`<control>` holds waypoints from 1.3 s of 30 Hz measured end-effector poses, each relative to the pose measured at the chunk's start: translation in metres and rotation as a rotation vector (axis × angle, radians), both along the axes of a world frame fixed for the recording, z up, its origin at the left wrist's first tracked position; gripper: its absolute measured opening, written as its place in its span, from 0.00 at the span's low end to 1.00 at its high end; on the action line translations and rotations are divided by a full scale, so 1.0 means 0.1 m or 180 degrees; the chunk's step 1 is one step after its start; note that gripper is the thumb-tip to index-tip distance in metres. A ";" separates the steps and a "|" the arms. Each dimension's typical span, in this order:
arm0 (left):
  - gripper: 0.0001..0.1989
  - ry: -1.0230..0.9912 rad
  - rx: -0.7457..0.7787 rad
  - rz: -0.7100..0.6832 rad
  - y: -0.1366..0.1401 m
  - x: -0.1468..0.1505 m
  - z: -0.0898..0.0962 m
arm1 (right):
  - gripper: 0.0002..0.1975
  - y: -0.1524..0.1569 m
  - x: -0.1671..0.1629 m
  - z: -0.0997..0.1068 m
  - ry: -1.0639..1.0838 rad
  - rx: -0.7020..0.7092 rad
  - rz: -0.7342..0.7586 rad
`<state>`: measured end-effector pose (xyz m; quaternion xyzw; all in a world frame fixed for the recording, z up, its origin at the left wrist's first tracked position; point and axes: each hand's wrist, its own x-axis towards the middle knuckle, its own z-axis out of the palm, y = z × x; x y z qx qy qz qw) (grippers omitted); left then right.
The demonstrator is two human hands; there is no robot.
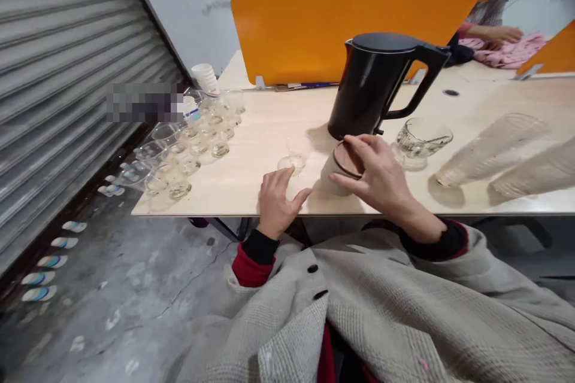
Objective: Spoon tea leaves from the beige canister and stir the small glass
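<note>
My right hand (377,176) is closed on the brown-topped rim of a pale round canister (332,178), which is at the front of the table; whether the brown top is a lid or the inside I cannot tell. My left hand (279,198) has its thumb apart from its fingers and holds nothing. Just beyond its fingertips stands a clear plastic cup (299,152); contact between them is unclear. Behind the canister is a black electric kettle (366,87). Right of the canister stands a footed glass bowl (420,140) with dark bits in it.
Rows of clear cups (191,164) with a little pale content fill the table's left end, beside stacked white paper cups (204,78). Two stacks of clear cups (494,146) lie at the right. An orange divider (314,39) crosses the back; beyond it, another person's hand (503,36) rests on pink cloth.
</note>
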<state>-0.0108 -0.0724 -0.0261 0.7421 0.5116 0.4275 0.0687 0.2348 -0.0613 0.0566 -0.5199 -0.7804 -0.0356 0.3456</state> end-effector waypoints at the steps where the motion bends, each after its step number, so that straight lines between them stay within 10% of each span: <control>1: 0.32 -0.0081 -0.0046 -0.0164 -0.01 0.06 0.00 | 0.36 -0.02 -0.02 -0.08 0.0001 -0.0080 -0.0007; 8: 0.57 -0.0693 -0.0652 -0.0817 0.00 0.54 0.03 | 0.36 -0.04 -0.17 -0.19 -0.0214 -0.0232 -0.0035; 17: 0.49 -0.1070 -0.0574 -0.0780 0.08 0.59 0.07 | 0.32 -0.05 -0.32 -0.18 -0.0302 -0.0121 0.0111; 26: 0.50 -0.1214 -0.0808 -0.0512 -0.04 0.41 0.06 | 0.29 -0.02 -0.06 0.01 0.0993 0.0074 0.0020; 39: 0.47 -0.1055 -0.0495 0.0039 -0.10 0.20 0.05 | 0.33 0.13 0.56 -0.68 -0.0019 -0.0839 -0.0517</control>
